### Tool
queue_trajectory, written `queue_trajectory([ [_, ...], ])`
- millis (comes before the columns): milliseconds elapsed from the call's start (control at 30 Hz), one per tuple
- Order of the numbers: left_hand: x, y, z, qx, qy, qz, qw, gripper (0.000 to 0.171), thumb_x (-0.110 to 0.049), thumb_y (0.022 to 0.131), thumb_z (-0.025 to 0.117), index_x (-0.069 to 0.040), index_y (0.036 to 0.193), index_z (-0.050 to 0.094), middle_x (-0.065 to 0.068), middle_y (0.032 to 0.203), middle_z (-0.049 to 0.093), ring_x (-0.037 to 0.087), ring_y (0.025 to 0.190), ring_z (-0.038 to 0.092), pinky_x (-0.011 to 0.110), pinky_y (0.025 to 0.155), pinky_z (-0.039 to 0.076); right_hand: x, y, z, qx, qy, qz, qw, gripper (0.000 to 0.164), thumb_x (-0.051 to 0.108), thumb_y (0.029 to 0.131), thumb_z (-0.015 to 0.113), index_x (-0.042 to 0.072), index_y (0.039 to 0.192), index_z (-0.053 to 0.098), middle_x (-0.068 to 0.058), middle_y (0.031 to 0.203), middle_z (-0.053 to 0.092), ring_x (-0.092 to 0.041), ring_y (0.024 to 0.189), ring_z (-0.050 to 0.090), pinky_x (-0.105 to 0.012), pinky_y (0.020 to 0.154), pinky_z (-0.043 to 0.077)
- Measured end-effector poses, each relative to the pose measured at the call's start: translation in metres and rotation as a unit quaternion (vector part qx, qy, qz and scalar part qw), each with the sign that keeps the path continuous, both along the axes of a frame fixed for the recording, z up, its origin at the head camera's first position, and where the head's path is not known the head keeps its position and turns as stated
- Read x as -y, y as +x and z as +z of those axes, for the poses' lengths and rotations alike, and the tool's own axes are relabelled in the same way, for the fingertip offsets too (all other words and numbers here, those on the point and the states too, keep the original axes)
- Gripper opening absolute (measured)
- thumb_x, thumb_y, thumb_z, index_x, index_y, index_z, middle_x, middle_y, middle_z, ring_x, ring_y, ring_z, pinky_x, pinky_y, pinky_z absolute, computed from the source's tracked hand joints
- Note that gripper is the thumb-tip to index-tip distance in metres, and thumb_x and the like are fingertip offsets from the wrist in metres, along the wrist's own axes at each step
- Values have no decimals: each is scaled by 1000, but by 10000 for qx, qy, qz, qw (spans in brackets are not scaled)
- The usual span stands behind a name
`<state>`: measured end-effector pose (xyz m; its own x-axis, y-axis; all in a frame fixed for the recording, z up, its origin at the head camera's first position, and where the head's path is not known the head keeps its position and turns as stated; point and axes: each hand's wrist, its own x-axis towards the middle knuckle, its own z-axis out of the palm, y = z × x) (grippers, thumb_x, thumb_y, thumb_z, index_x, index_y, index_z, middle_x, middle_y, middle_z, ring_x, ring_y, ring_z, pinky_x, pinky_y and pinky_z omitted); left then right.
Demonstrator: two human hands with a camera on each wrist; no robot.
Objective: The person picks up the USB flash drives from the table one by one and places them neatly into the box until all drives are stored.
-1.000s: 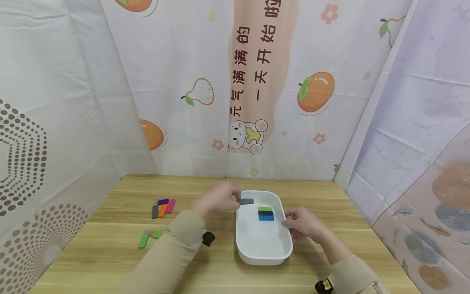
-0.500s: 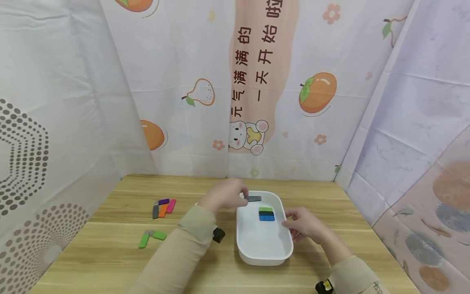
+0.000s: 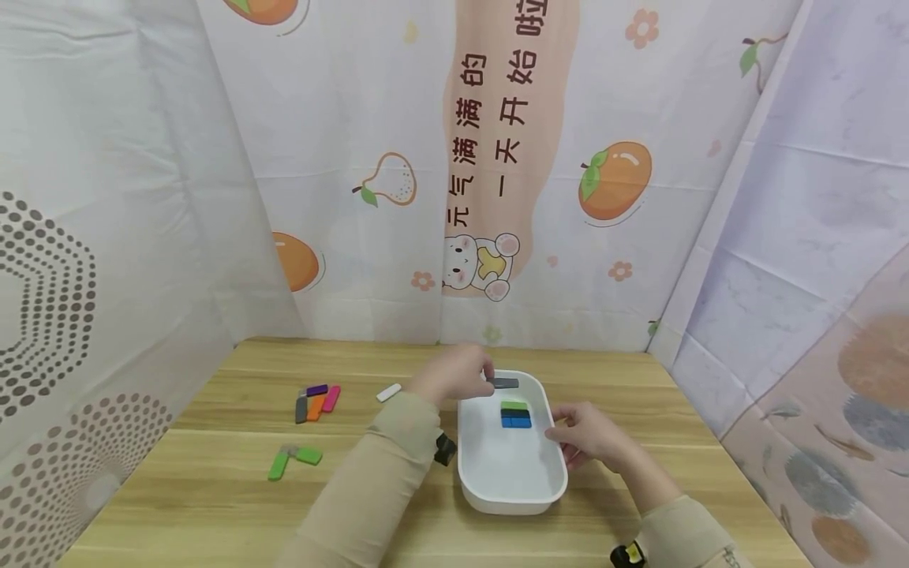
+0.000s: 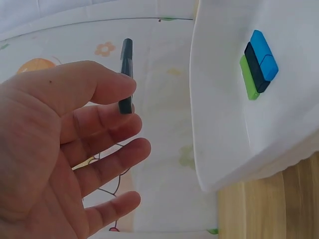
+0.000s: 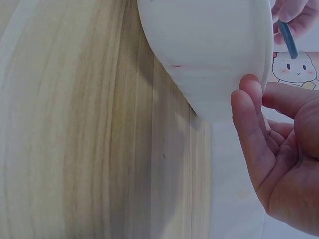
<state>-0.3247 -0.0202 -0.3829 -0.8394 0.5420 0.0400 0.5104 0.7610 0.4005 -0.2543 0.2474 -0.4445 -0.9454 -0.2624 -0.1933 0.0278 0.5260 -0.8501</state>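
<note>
My left hand (image 3: 454,375) pinches a dark grey USB stick (image 3: 506,383) between thumb and fingertips, over the far end of a white tray (image 3: 511,509). In the left wrist view the stick (image 4: 126,64) points away from the hand (image 4: 75,129), and the other fingers are loosely bent. My right hand (image 3: 588,432) grips the tray's right rim, thumb over the edge and fingers along the outer wall (image 5: 214,55). Inside the tray, a green stick (image 3: 514,405), a black one (image 3: 514,413) and a blue one (image 3: 516,423) with a seam lie side by side.
A white stick (image 3: 388,393) lies on the wooden table left of the tray. Further left are a purple stick (image 3: 317,390), an orange one (image 3: 316,408), a pink one (image 3: 331,398), a grey one (image 3: 301,409) and two green pieces (image 3: 308,455). A printed curtain (image 3: 341,260) hangs behind.
My left hand has moved right with the grey USB stick, from the tray's left rim to over its far end. The white stick has come into view. The right hand stays on the rim.
</note>
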Motion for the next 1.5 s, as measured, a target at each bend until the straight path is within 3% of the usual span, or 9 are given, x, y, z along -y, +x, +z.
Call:
queue_trajectory([
  [333, -14, -5, -1, 13, -173, 76, 9998, 6, -20, 87, 76, -16, 85, 72, -6, 81, 65, 16, 77, 61, 32, 71, 52, -1, -1, -1, -14, -128, 60, 9999, 43, 8, 95, 69, -11, 132, 57, -14, 79, 66, -21, 57, 66, -45, 56, 60],
  [567, -26, -10, -11, 250, -221, 289, 9990, 9, -23, 87, 80, -18, 86, 72, -7, 81, 65, 16, 77, 60, 35, 73, 52, -2, -1, -1, 8, -121, 34, 9999, 44, 8, 95, 69, -11, 133, 56, -14, 78, 66, -21, 57, 66, -46, 57, 60],
  [1000, -41, -9, -22, 183, -571, 300, 9978, 9, -24, 86, 80, -20, 83, 72, -8, 79, 64, 14, 73, 59, 32, 66, 50, -2, 1, -2, 40, -149, 40, 9999, 44, 9, 95, 69, -10, 133, 57, -14, 78, 65, -21, 57, 66, -44, 56, 60],
  [1267, -51, -7, -34, -127, -760, 89, 9970, 14, -25, 83, 82, -19, 77, 71, -10, 74, 63, 12, 66, 57, 29, 59, 47, -2, 0, -3, 24, -172, -5, 9998, 44, 9, 95, 69, -10, 133, 57, -13, 77, 66, -21, 57, 66, -45, 56, 60],
  [1500, -56, -6, -42, -301, -886, 45, 9956, 13, -23, 82, 81, -20, 75, 70, -11, 71, 61, 12, 64, 56, 30, 64, 48, -3, -1, -3, 16, -262, 63, 9996, 42, 8, 95, 68, -11, 131, 57, -15, 78, 66, -21, 57, 66, -46, 56, 60],
])
